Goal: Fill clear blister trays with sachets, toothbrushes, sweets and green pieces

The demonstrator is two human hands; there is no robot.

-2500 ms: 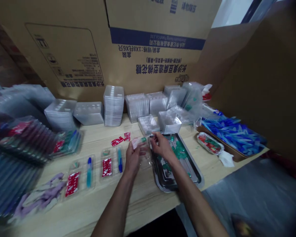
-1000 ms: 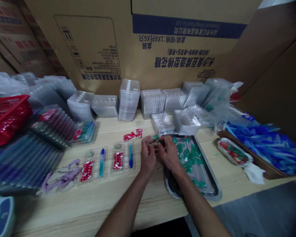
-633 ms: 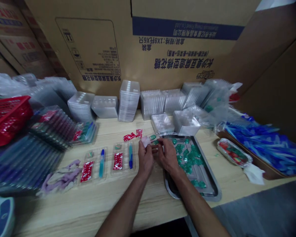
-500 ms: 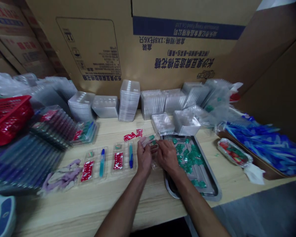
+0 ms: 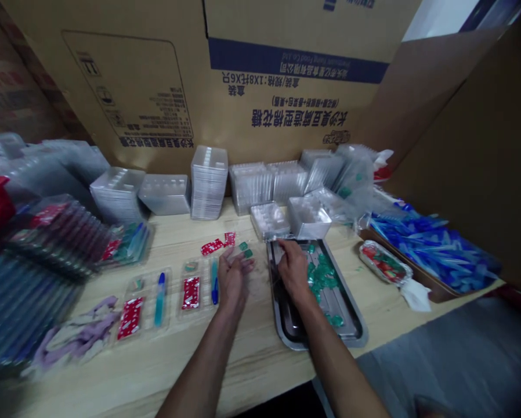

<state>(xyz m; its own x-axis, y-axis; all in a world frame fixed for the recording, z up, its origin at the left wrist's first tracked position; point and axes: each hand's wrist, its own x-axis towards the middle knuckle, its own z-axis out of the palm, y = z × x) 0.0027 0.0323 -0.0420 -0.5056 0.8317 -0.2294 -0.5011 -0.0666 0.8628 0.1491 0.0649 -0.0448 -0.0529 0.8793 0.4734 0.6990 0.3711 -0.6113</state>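
The metal tray point(image 5: 346, 307) serves as the landmark. Just left of it lies a thin clear plastic tray point(image 5: 260, 271), with two green pieces point(image 5: 248, 253) at its far left part. The likeliest slip is there: the light plastic could skid or tip if the left fingers push unevenly, shifting those pieces. Its transparent edge is hard to make out against the wood, so a sleeveless wrist could catch it. Over the metal tray, the right forearm crosses close to loose green pieces point(image 5: 324, 273) and could drag some aside.

The left hand point(image 5: 234, 276), left of the metal tray, is loosely spread, fingers bent over the clear tray's near-left part; whether the thumb grips it cannot be told. The right hand point(image 5: 293, 268), above the metal tray's left half, is curled inward, its fingertips bunched; whether they pinch a piece cannot be seen.
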